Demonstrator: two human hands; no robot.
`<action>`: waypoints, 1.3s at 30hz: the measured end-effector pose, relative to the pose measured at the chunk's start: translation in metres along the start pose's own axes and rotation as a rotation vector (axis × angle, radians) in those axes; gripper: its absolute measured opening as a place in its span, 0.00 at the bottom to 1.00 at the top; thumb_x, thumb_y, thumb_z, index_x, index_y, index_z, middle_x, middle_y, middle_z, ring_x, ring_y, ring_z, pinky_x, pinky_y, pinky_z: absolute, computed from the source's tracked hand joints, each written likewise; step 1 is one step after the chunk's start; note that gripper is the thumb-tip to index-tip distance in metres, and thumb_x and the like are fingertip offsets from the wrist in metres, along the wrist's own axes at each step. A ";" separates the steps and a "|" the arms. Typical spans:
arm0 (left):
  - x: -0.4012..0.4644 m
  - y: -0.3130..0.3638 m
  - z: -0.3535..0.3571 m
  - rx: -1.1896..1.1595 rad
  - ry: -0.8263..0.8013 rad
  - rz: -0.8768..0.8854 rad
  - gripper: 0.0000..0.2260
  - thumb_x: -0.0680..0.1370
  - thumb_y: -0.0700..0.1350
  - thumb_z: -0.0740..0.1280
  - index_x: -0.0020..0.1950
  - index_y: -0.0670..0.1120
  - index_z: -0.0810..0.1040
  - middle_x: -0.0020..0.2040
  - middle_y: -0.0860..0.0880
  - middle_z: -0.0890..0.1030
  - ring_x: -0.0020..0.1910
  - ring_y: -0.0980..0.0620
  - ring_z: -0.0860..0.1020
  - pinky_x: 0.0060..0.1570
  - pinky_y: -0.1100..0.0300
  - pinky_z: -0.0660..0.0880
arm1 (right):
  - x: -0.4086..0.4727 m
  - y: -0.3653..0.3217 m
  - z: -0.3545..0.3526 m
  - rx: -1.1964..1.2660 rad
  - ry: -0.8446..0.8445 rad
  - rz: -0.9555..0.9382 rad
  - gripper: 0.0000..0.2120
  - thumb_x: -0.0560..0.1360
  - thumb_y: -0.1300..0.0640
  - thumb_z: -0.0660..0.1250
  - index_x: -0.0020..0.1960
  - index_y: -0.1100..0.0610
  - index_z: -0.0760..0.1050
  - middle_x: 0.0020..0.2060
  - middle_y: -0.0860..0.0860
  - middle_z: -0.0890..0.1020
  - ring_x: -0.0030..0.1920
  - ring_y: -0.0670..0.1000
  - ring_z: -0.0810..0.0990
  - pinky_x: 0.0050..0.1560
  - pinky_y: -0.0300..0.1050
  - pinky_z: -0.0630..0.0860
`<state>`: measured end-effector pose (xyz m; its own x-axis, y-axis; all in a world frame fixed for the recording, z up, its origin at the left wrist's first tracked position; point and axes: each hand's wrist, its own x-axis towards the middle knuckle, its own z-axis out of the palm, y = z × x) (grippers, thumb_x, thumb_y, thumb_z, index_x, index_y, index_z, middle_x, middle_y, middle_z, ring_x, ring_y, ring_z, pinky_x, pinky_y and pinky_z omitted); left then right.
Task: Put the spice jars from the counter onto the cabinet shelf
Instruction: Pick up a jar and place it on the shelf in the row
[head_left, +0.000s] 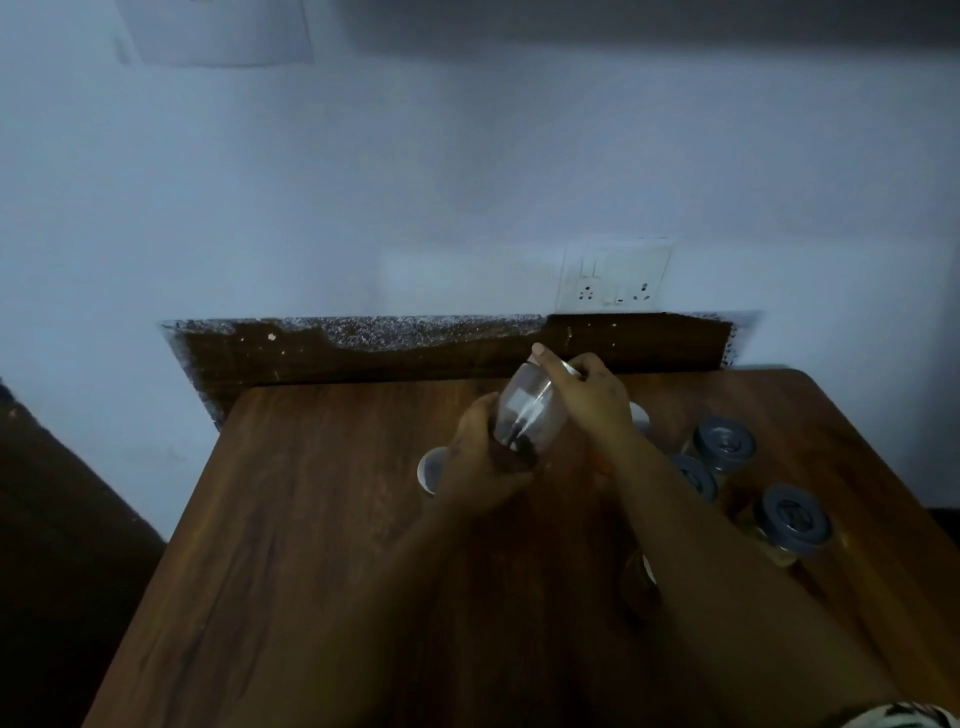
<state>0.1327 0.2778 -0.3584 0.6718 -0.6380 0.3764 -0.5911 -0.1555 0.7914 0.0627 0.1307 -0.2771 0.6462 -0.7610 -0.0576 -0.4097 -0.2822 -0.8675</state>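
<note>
The left hand (480, 457) grips the base of a clear spice jar (530, 413), tilted above the wooden counter (311, 519); the right hand (587, 387) closes on its top end. Grey-lidded jars (724, 441) wait at right. Next, I think, it needs lifting toward the shelf, which is not visible

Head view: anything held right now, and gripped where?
Yes, a clear jar, tilted above the wooden counter. The left hand wraps its lower end, where dark contents sit; the right hand grips the upper end.
</note>
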 end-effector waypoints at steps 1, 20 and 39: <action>0.002 0.002 0.001 -0.022 0.037 0.007 0.41 0.63 0.56 0.79 0.71 0.48 0.65 0.64 0.51 0.73 0.61 0.53 0.75 0.54 0.50 0.78 | 0.002 -0.004 -0.006 0.018 -0.034 0.014 0.32 0.69 0.25 0.58 0.55 0.51 0.75 0.50 0.50 0.78 0.51 0.51 0.77 0.53 0.50 0.76; 0.011 0.047 -0.009 -1.108 -0.094 -0.547 0.26 0.73 0.53 0.71 0.68 0.46 0.72 0.60 0.42 0.81 0.57 0.45 0.81 0.51 0.52 0.79 | 0.008 -0.026 -0.023 0.635 -0.387 -0.055 0.18 0.76 0.54 0.69 0.65 0.53 0.76 0.60 0.55 0.81 0.60 0.57 0.80 0.57 0.54 0.77; 0.031 0.057 -0.032 -0.879 -0.208 -0.378 0.27 0.68 0.47 0.74 0.65 0.51 0.69 0.62 0.45 0.76 0.59 0.48 0.79 0.50 0.57 0.78 | 0.016 -0.062 -0.029 0.532 -0.319 0.002 0.20 0.70 0.46 0.74 0.56 0.58 0.82 0.46 0.55 0.84 0.47 0.54 0.81 0.45 0.48 0.76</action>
<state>0.1343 0.2731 -0.2867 0.6062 -0.7953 -0.0015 0.2470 0.1865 0.9509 0.0803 0.1192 -0.2100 0.8401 -0.5257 -0.1336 -0.0876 0.1115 -0.9899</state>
